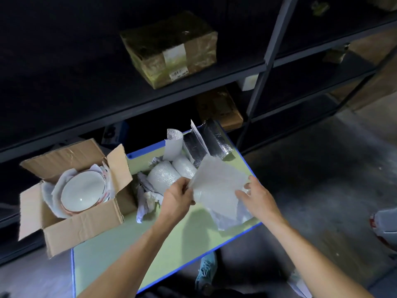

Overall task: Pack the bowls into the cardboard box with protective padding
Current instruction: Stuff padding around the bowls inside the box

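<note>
Dark metal shelving (pixel 150 93) backs a pale green, blue-edged table (pixel 120 244). At its left, an open corrugated cardboard box (pixel 81 226), flaps spread, holds a glossy white bowl (pixel 82 191) nested in crumpled paper, its oval outline running near-left to far-right. Right of the box, a translucent, pebbled foam padding sheet (pixel 217 186) hangs above the table, wide end nearest. The left hand (pixel 176 198) pinches its left edge and the right hand (pixel 257 198) grips its right edge.

White bowl (pixel 82 191) upturned in open cardboard box (pixel 86 227).
</note>
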Tool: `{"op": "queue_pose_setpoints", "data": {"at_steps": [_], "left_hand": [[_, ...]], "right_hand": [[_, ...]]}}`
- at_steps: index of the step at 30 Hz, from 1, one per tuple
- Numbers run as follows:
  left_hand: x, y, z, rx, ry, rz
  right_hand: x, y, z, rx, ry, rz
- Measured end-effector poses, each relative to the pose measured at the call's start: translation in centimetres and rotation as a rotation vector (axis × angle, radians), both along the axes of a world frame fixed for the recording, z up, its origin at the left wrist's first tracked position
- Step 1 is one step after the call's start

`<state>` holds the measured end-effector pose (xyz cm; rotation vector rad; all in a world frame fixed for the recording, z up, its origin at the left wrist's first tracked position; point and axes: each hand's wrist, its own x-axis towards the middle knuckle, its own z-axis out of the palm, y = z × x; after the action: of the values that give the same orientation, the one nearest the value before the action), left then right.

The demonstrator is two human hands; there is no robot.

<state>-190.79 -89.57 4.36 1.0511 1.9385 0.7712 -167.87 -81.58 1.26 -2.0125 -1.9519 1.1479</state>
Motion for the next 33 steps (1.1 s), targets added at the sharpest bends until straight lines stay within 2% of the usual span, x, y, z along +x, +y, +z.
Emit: {"op": "queue_pose_setpoints", "data": {"at_steps": [4, 7, 12, 19, 25, 28, 33], "left_hand": [[-1.3, -0.9, 1.8, 0.029, -0.147, 0.125], [-2.2, -1.7, 3.6, 0.085, -0.169, 0.177], [-5.1, -3.6, 5.2, 0.141, -0.112, 0.224], [-10.9, -5.5, 7.7, 0.219, 0.067, 0.245], [-15.8, -7.1, 7.7, 0.224, 0.146, 0.225], [-18.4, -7.5, 7.3, 0.197, 0.244, 0.234], [-21.5, -6.6, 7.0, 0.146, 0.333, 0.046]], "right_hand": [[-2.1, 0.0, 2.7, -0.089, 0.303, -0.006], [-4.1, -0.3, 5.5, -0.08, 0.463, 0.034], [-6.9, -0.5, 9.9, -0.035, 0.546, 0.139], [-12.0, -1.7, 13.4, -0.048, 0.585, 0.269], [-17.2, -3.1, 15.3, 0.098, 0.447, 0.313], [-19.1, -3.3, 15.8, 0.16, 0.356, 0.319], [-21.9, -4.3, 16.9, 0.258, 0.149, 0.293]]}}
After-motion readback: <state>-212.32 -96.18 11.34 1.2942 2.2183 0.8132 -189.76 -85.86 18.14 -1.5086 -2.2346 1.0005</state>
